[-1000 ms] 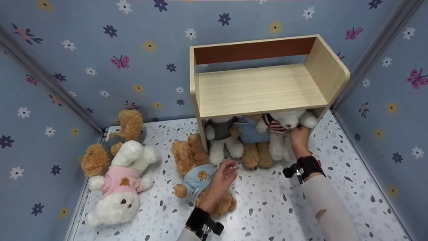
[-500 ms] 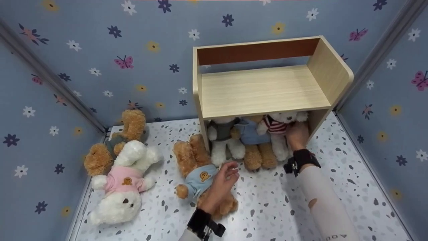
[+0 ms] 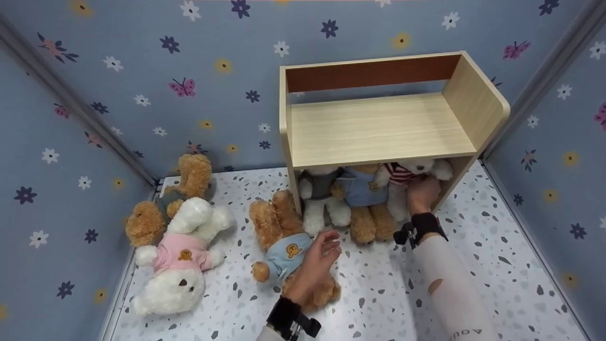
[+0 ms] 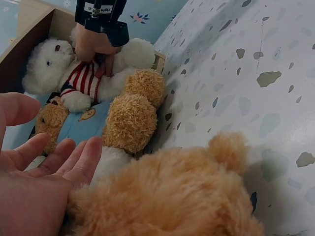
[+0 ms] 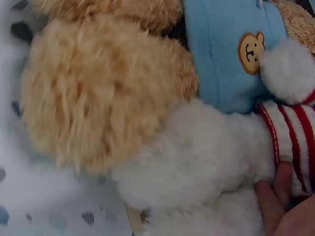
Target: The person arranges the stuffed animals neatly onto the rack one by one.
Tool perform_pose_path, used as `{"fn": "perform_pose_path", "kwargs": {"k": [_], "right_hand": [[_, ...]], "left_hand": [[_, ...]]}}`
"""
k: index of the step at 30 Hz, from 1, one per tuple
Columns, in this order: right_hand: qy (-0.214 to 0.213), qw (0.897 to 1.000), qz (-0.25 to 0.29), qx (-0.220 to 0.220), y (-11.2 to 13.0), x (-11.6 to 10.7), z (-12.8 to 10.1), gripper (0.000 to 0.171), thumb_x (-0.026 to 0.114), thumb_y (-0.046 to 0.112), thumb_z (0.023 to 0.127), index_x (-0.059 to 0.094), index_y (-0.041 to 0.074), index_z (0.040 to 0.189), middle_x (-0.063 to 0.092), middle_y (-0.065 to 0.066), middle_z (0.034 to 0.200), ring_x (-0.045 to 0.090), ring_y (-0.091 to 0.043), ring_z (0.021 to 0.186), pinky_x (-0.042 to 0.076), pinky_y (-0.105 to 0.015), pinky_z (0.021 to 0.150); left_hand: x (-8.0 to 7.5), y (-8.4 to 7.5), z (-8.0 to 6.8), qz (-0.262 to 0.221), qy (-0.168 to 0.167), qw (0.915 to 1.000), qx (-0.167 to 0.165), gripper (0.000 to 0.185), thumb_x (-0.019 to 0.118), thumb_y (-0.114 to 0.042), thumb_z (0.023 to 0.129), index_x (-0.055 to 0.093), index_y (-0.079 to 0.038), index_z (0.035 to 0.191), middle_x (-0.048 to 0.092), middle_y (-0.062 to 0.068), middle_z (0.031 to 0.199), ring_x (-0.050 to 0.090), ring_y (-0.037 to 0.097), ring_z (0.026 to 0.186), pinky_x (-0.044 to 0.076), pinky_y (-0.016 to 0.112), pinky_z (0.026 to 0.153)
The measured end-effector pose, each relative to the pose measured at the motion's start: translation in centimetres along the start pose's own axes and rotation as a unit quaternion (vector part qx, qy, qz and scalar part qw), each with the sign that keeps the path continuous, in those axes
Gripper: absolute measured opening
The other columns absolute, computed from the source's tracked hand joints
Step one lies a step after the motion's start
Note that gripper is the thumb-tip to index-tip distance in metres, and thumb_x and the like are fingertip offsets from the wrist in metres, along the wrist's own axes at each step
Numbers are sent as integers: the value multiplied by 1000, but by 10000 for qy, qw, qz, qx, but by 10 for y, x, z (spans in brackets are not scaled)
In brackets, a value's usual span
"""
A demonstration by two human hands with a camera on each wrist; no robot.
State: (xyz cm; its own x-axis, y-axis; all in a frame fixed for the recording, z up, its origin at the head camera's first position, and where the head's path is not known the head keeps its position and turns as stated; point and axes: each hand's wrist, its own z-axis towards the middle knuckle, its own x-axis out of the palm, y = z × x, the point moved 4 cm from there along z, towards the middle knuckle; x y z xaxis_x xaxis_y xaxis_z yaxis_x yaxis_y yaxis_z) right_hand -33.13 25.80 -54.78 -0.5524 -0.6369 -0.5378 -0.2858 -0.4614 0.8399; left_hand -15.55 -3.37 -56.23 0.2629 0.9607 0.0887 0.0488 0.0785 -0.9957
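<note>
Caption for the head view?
Right hand holds striped-shirt white bear under wooden shelf; left hand rests on blue-shirt brown bear.

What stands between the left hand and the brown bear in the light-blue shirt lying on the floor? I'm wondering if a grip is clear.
Nothing visible does: the left hand hangs open right above the brown bear in the light-blue shirt, beside the wooden shelf.

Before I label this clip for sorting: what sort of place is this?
Probably a child's play corner or a staged booth: flower-and-butterfly wallpaper, a small wooden shelf on a speckled floor, and teddy bears.
</note>
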Motion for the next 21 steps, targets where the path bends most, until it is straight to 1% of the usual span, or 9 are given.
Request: {"fn": "perform_pose_path", "kwargs": {"k": [2, 4, 6, 9, 11, 13, 16, 18, 21], "right_hand": [[75, 9998, 96, 133, 1, 3, 2, 24, 47, 10, 95, 63, -6, 103, 64, -22, 100, 59, -34, 91, 47, -45, 81], [263, 9990, 174, 302, 2, 6, 4, 23, 48, 8, 94, 63, -5, 106, 63, -19, 98, 59, -30, 85, 49, -39, 76], [572, 9962, 527, 381, 1, 12, 5, 27, 46, 10, 97, 59, -4, 115, 62, -19, 100, 59, -30, 84, 49, -36, 72], [837, 9914, 925, 399, -6, 16, 4, 38, 43, 16, 100, 44, -4, 132, 56, -19, 112, 56, -28, 93, 45, -30, 74], [1052, 9847, 1374, 181, -10, 20, 1, 43, 43, 18, 101, 31, -4, 136, 50, -23, 116, 50, -31, 100, 41, -31, 79], [1151, 9826, 1437, -242, -12, 23, -5, 48, 50, 15, 100, 26, -5, 136, 47, -25, 113, 47, -32, 101, 37, -33, 81], [1472, 9732, 1507, -919, -11, 25, -16, 55, 55, 9, 98, 23, -7, 139, 46, -28, 117, 47, -34, 106, 38, -37, 88], [1752, 9698, 1225, -1175, -11, 24, -23, 62, 54, 9, 98, 18, -7, 146, 45, -29, 128, 47, -36, 117, 39, -42, 97], [2350, 9625, 711, -1156, -12, 21, -33, 64, 48, 13, 101, 13, -4, 151, 34, -28, 146, 36, -37, 133, 31, -48, 108]], "left_hand": [[-1, 1, 0, 15, -47, 10000, 20, 41, 55, -11, 100, 45, -6, 139, 47, 12, 137, 46, 32, 128, 44, 33, 99], [-2, 1, 0, 77, -119, 9999, 28, 39, 55, -11, 99, 46, -7, 137, 47, 12, 136, 47, 32, 127, 45, 34, 99], [-4, 6, 1, 178, -196, 9996, 35, 38, 56, -13, 99, 48, -8, 135, 47, 12, 136, 47, 32, 127, 45, 34, 98], [-3, 10, 3, 223, -176, 9996, 38, 38, 56, -14, 99, 48, -9, 136, 47, 13, 136, 48, 31, 127, 45, 34, 98], [-2, 10, 3, 231, -154, 9996, 39, 38, 56, -14, 99, 48, -9, 136, 46, 16, 137, 47, 32, 127, 45, 34, 98], [-2, 10, 3, 244, -154, 9996, 32, 39, 56, -14, 99, 48, -9, 136, 46, 16, 137, 48, 31, 126, 45, 35, 99], [-2, 11, 3, 247, -184, 9995, 32, 39, 58, -15, 98, 49, -9, 136, 47, 15, 137, 49, 30, 126, 45, 36, 99], [-3, 10, 2, 248, -186, 9995, 22, 39, 58, -15, 98, 49, -10, 136, 48, 12, 136, 49, 29, 126, 45, 35, 99], [-4, 10, 2, 232, -154, 9996, 41, 39, 58, -15, 98, 48, -9, 136, 48, 11, 136, 48, 32, 127, 45, 36, 99]]}}
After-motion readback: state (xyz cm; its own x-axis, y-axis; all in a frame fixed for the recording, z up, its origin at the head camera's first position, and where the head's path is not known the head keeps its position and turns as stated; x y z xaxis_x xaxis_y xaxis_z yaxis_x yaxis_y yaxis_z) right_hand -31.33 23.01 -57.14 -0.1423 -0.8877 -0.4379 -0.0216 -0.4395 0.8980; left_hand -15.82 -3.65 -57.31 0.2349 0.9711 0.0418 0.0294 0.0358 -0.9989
